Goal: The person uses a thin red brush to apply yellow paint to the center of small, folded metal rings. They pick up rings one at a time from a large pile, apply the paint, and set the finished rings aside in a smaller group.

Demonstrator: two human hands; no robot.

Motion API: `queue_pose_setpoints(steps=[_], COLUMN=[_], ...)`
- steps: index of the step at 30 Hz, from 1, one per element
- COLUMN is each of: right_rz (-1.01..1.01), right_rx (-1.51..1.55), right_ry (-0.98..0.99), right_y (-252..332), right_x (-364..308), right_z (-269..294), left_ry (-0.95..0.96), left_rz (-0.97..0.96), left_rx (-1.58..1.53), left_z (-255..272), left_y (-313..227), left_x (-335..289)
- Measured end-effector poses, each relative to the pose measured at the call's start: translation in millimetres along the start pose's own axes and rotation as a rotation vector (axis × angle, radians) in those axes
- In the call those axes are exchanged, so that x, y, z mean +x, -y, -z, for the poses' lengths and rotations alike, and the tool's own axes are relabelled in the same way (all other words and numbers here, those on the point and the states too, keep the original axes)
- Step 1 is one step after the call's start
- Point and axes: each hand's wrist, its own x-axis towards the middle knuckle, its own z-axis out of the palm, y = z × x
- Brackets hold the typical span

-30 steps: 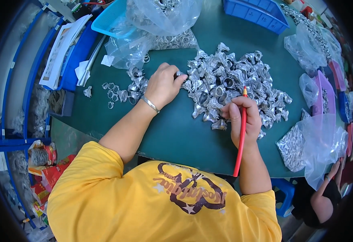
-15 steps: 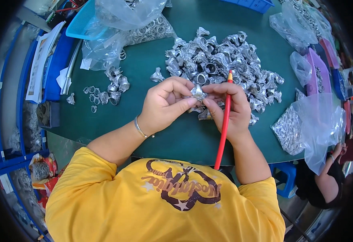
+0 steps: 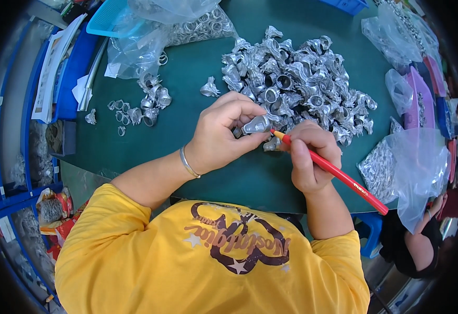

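Observation:
My left hand (image 3: 221, 135) pinches a silver-coloured metal ring (image 3: 256, 125) between thumb and fingers, its broad smooth face turned up. In my right hand (image 3: 315, 156) is a long red pencil (image 3: 350, 183), gripped near its point and slanting down to the right. The pencil's red tip meets the ring's right end, or comes very close to it; I cannot tell which. Just beyond both hands spreads a big heap of similar silver rings (image 3: 305, 70). One loose ring (image 3: 210, 87) lies apart, to the left of the heap.
A smaller group of rings (image 3: 149, 102) lies on the green table (image 3: 187, 65) at left. Behind it are a clear bag of rings (image 3: 202, 29) and a turquoise basket (image 3: 103, 21). Plastic bags and a purple tray (image 3: 416, 99) line the right side. Another person's arm (image 3: 420, 246) shows at lower right.
My right hand has let go of the ring and swung the pencil down, bringing its tip to the ring. My left hand now holds the ring alone, tilted over. The view has shifted slightly.

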Motion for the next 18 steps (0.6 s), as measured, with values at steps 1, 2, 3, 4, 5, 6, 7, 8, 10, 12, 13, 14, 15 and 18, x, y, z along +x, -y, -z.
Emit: queue_pose_setpoints(steps=[1, 2, 3, 4, 5, 6, 7, 8, 10, 12, 13, 14, 15, 18], right_rz=[0.009, 0.019, 0.021, 0.018, 0.009, -0.001, -0.005, 0.010, 0.025, -0.039, -0.039, -0.109, -0.178, -0.232], right_rx=[-0.011, -0.022, -0.052, -0.052, -0.074, -0.095, -0.095, -0.114, -0.133, -0.196, -0.198, -0.161, -0.118, -0.105], right_ry=[0.039, 0.077, 0.085, 0.085, 0.086, 0.087, 0.084, 0.087, 0.087, 0.013, 0.011, -0.040, -0.083, 0.029], right_y=[-1.8, -3.5, -4.6, -4.9, -4.9, -5.1, -5.2, -5.2, -5.6, -6.2, -5.9, -5.1, -4.6, -7.9], right_x=[-0.1, -0.1, -0.4, -0.5, -0.6, -0.9, -1.1, -1.3, -1.2, -1.8, -1.7, -1.4, -0.1, 2.6], right_z=[0.2, 0.4, 0.3, -0.1, -0.8, -1.2, -1.3, -1.1, -0.5, 1.8, 0.6, -2.8, -7.4, -6.7], left_ry=[0.002, 0.004, 0.005, 0.006, 0.009, 0.011, 0.007, 0.004, 0.028, 0.052, 0.022, -0.009, -0.014, -0.020], left_rz=[0.006, 0.011, 0.014, 0.008, 0.001, 0.004, 0.007, 0.010, -0.015, -0.042, -0.071, -0.100, -0.101, -0.178], left_rx=[0.027, 0.054, 0.053, 0.064, 0.075, 0.075, 0.060, 0.045, -0.005, -0.057, -0.116, -0.175, -0.173, -0.080], left_z=[0.5, 0.6, 0.7, 0.7, 0.7, 0.6, 0.6, 0.6, 3.0, 1.6, -1.6, -3.5, -2.5, 1.3], left_y=[-1.2, -2.2, -2.9, -3.5, -3.9, -4.2, -4.3, -4.0, -0.8, 0.9, 0.3, 0.4, 1.7, 3.3], left_x=[-0.5, -0.5, -0.6, -0.4, -0.2, -0.1, 0.2, 0.3, 1.2, 0.5, -1.2, -2.1, -2.6, -3.8])
